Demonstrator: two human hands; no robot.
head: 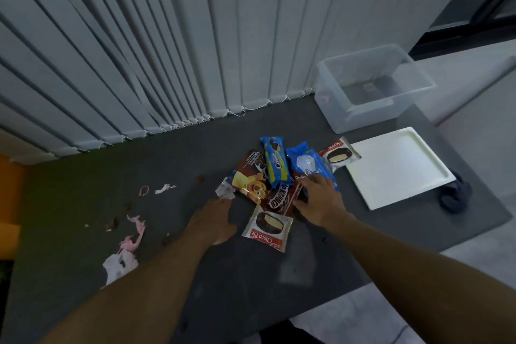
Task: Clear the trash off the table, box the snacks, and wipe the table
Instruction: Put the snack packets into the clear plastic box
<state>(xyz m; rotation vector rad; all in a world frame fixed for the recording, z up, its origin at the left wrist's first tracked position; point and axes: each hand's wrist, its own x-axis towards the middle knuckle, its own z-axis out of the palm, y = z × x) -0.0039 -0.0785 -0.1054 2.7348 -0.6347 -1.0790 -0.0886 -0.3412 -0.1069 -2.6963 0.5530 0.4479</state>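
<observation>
1. Near-left part of the surface [251,288]: torn white paper [117,262] and pink scraps [135,227] lie among dark crumbs. This trash is not yet cleared.
2. Left grip [215,220], mid-surface: palm down, fingers straight and released, with the tips at a crumpled silver wrapper [224,191] on the left flank of the snack pile.
3. Near Choco Pie [266,227]: the packet of the pile closest to the near edge, lying between the two grips.
4. Right grip [318,201]: fingers bent over the right flank of the pile, on the Koko Krunch packet [279,200] and beside a blue packet [307,162]. Whether they have closed on anything cannot be told.
5. Pile, farther part: an Oreo pack [275,162] lies across a brown packet [252,173], and a second Choco Pie [339,152] overlaps the corner of the white lid [396,170].
6. Right edge: a dark cloth [453,195] lies just beside the lid.
7. Far right corner: the clear box [371,86], open and well apart from the pile.
8. Step in hand, as judged: gathering the snacks for boxing. Draw both grips inward from the flanks and get the fingers under the glossy packets — they will likely slide on one another. Leave the silver wrapper out if it is empty, and collect the two outlying Choco Pies before carrying the stack across the lid to the box.
</observation>
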